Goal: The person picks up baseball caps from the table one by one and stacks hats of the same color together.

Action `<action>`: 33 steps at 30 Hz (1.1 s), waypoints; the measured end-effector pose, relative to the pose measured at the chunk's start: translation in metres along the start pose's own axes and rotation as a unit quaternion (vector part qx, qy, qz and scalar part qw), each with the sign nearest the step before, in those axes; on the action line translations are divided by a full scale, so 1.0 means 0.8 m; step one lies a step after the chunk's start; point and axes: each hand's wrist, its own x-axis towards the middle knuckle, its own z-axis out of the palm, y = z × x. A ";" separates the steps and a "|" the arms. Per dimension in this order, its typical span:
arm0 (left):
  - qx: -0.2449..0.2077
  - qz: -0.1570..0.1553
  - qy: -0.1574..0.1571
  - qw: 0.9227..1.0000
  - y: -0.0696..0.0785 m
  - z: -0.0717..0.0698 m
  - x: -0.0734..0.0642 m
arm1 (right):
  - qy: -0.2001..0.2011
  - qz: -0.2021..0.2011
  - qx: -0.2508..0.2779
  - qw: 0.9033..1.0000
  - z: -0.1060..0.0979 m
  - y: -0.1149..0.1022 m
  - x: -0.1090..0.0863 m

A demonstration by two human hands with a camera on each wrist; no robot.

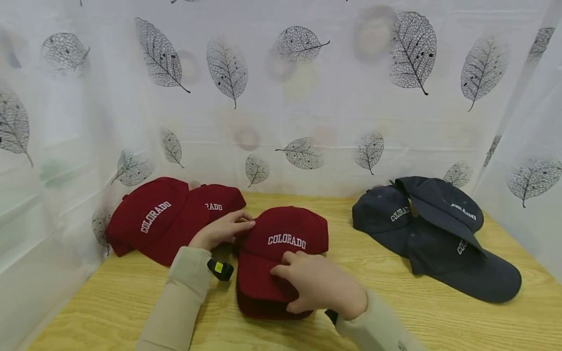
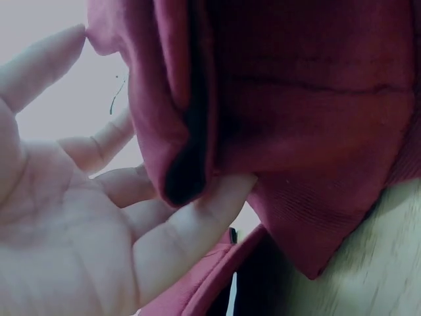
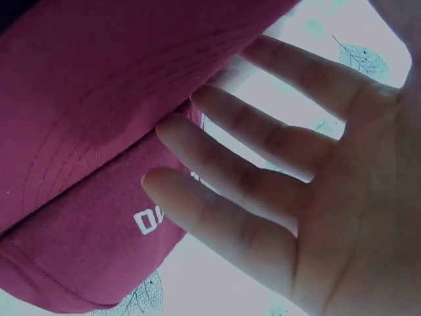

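A dark red baseball cap point(image 1: 285, 234) with white COLORADO lettering lies in front of me, its brim toward me. Beneath that brim shows the brim of a second red cap point(image 1: 274, 309). My left hand point(image 1: 226, 228) is at the upper left side of the crown; in the left wrist view its fingertips touch the folded lower edge of the red fabric point(image 2: 309, 131). Over the right part of the brim lies my right hand point(image 1: 318, 280). Its fingers point(image 3: 227, 220) are extended and spread against the cap point(image 3: 99, 151) in the right wrist view.
Two more red caps, one in front point(image 1: 149, 214) and one partly hidden behind it point(image 1: 224, 197), lie at the left. Several dark navy caps point(image 1: 439, 234) overlap at the right. A white leaf-print curtain point(image 1: 329, 112) stands behind the wooden table point(image 1: 373, 273).
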 end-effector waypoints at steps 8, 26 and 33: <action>0.000 -0.005 0.003 1.000 0.003 0.000 0.000 | -0.035 -0.006 -0.022 0.999 0.002 -0.008 0.004; -0.001 -0.006 0.011 1.000 0.005 0.006 0.003 | -0.084 -0.058 -0.064 0.993 0.014 -0.021 0.009; 0.001 0.005 0.041 0.999 0.002 0.007 0.004 | -0.076 -0.088 -0.085 0.990 0.019 -0.021 0.007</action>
